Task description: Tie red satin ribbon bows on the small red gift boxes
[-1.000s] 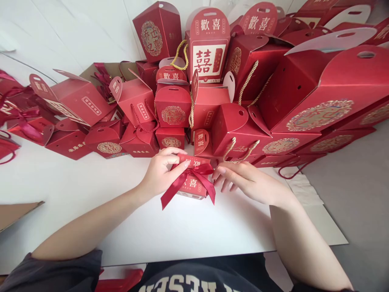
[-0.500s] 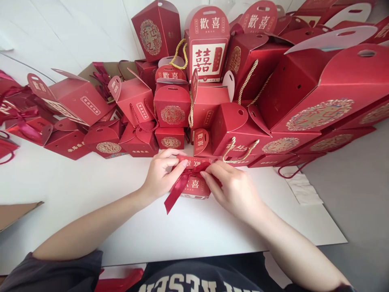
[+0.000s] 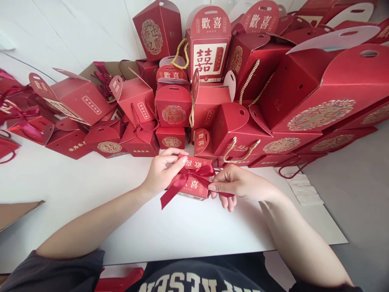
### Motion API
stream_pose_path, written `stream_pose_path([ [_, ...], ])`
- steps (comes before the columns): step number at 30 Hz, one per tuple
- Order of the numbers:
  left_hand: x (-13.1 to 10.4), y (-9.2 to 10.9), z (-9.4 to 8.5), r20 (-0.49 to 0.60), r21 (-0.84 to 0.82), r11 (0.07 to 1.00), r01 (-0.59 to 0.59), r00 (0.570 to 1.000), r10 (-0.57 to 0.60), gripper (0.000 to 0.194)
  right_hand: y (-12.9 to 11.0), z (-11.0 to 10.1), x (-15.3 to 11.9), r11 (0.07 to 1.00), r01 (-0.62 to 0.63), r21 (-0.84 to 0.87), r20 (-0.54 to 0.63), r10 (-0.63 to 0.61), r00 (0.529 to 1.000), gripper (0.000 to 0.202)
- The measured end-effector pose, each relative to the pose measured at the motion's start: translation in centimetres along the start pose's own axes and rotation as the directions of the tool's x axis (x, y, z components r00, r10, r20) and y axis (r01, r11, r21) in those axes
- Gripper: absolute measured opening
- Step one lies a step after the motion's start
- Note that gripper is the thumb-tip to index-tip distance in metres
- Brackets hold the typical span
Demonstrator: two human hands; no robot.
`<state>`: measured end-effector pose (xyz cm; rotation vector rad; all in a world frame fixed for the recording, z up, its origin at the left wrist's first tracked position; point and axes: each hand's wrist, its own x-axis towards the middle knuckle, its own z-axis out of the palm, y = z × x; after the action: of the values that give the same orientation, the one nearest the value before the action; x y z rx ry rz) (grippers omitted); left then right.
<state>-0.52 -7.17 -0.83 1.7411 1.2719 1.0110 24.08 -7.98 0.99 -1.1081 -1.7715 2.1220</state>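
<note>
A small red gift box (image 3: 192,187) with white lettering lies on the table in front of me. A dark red satin ribbon (image 3: 197,172) is tied in a bow across its top, with one tail hanging over the near left side. My left hand (image 3: 162,172) is closed on the box's left side, its thumb on top beside the bow and its other fingers partly hidden behind. At the box's right edge, my right hand (image 3: 231,183) pinches the ribbon's other tail between thumb and forefinger, the remaining fingers curled below.
Stacked red gift boxes (image 3: 173,103) line the back of the white table (image 3: 182,231). A large red box (image 3: 328,89) stands at the right, near a folded white paper (image 3: 304,188). Brown cardboard (image 3: 18,213) juts in at the left edge.
My right hand has moved slightly right and down from the bow's knot, now gripping the tail. The bow's right loop shows more fully. My left hand has barely moved.
</note>
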Motion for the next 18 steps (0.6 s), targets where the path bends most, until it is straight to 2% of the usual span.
stream_pose_path([
  [3, 0.2, 0.3, -0.2, 0.031, 0.015, 1.0, 0.001, 1.0, -0.001, 0.039, 0.4, -0.7, 0.2, 0.998, -0.001, -0.066, 0.06, 0.005, 0.998, 0.037],
  [6, 0.5, 0.7, -0.6, 0.119, 0.086, 0.996, -0.024, 0.993, 0.014, 0.024, 0.7, -1.1, 0.4, 0.994, 0.024, -0.107, 0.093, -0.014, 0.996, 0.036],
  [8, 0.6, 0.9, -1.0, 0.189, 0.149, 0.988, -0.034, 0.982, 0.006, 0.029, 0.8, -1.5, 0.3, 0.986, 0.029, -0.162, 0.088, -0.015, 0.996, 0.035],
  [11, 0.5, 1.2, -1.4, 0.241, 0.218, 0.976, -0.009, 0.969, -0.045, 0.036, 0.6, -2.0, -0.5, 0.963, 0.042, -0.268, -0.015, -0.048, 0.999, 0.022],
  [13, 0.5, 1.4, -1.7, 0.267, 0.236, 0.972, -0.006, 0.962, -0.059, 0.039, 0.2, -2.0, -1.0, 0.965, 0.046, -0.259, -0.115, -0.078, 0.99, 0.015],
  [16, 0.5, 2.0, -2.3, 0.33, 0.238, 0.97, -0.041, 0.943, -0.041, 0.042, -0.7, -1.2, -1.6, 0.984, 0.04, -0.175, -0.214, -0.078, 0.974, 0.022],
  [18, 0.5, 2.4, -2.7, 0.367, 0.242, 0.967, -0.072, 0.93, -0.023, 0.043, -1.3, -0.4, -1.8, 0.978, 0.059, -0.199, -0.285, -0.115, 0.952, 0.034],
])
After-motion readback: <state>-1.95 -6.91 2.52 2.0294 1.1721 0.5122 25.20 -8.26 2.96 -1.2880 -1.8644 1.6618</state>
